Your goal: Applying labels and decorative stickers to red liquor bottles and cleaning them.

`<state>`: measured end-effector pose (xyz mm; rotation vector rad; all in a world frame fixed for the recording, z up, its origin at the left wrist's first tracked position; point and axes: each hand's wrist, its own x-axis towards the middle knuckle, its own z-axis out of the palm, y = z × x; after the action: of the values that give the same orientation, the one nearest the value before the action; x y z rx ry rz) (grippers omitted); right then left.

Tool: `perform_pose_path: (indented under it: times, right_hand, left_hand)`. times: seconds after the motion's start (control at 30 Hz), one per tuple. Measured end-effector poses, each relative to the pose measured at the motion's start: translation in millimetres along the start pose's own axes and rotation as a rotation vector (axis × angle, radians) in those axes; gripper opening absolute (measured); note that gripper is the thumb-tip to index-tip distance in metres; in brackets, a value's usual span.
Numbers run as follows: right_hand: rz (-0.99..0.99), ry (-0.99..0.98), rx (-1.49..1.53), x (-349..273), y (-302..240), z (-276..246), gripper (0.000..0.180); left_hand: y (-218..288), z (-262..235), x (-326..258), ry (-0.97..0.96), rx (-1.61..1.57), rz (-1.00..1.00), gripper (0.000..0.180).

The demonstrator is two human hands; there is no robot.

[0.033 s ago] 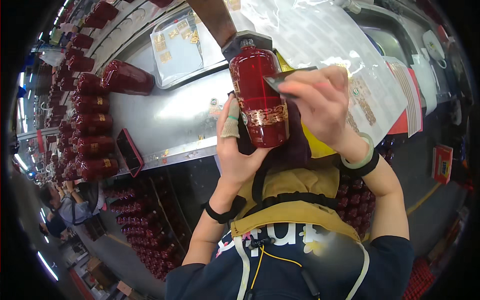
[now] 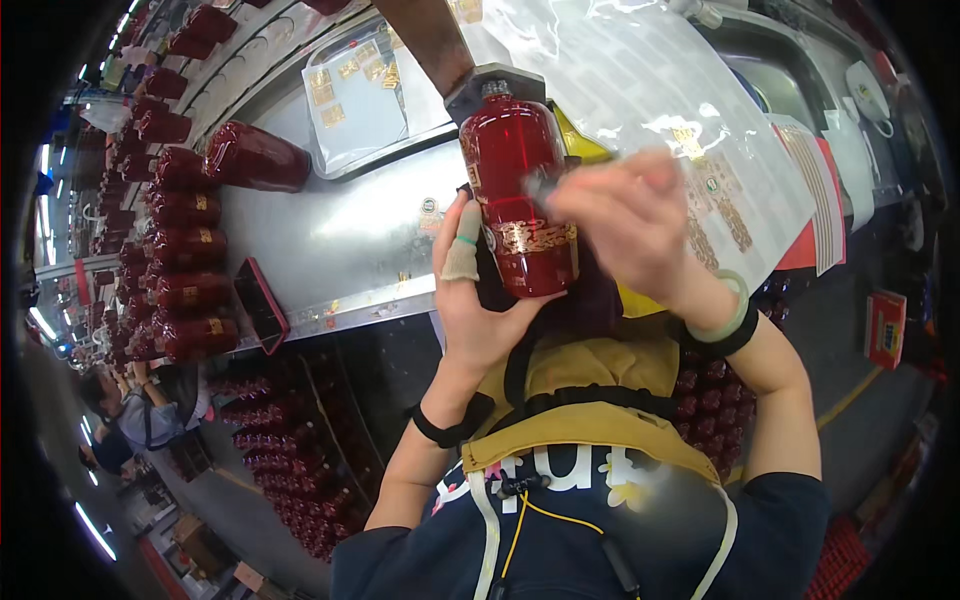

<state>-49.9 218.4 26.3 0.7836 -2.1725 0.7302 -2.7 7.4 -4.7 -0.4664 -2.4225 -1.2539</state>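
Note:
A glossy dark-red glass bottle lies tilted with its neck pointing away from me, against a dark metal holder. A gold patterned band runs round its lower part. My left hand is wrapped round the bottle's base and left side, with a cloth cover on one finger. My right hand, smeared by motion, pinches a dark flat scraper at the bottle's right side. Part of the scraper is hidden by the fingers.
Red bottles stand in a row at left, and another bottle lies nearby. A tray holds gold stickers. Clear sheets cover the right side. A phone-like dark object rests at the table edge.
My right hand and the scraper have shifted slightly left and down over the bottle, and the scraper's blade now shows less. My left hand and the bottle hardly differ.

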Motion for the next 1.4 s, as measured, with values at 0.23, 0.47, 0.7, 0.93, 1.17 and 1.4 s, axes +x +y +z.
perform_pose_path:
  times: [0.23,0.47,0.7,0.93,1.17,1.4]
  right_hand:
    - [0.136,0.021,0.169,5.5,4.4,3.3,0.023]
    - [-0.187,-0.185,0.34,-19.3,-30.2,-8.0,0.024]
    - [-0.114,-0.075,0.204,-20.9,-17.4,1.0,0.021]
    - [0.103,0.05,0.105,-10.6,1.3,4.6,0.023]
    - [-0.045,-0.066,0.24,-5.2,-16.8,-13.2,0.033]
    - [-0.114,-0.138,0.315,-22.3,-26.8,-16.5,0.026]
  left_hand:
    - [-7.8,-6.0,-2.8,-0.1,-0.054,-0.057,0.095]
    - [-33.7,-6.3,-15.5,-0.207,-0.144,-0.102,0.1]
    - [-32.5,-3.3,-14.3,-0.23,-0.189,-0.179,0.088]
    - [-19.9,5.5,-7.3,-0.165,-0.205,-0.296,0.094]
    - [-2.8,3.0,3.0,-0.114,-0.139,-0.342,0.099]
    - [6.7,0.6,-0.8,-0.015,-0.103,-0.166,0.094]
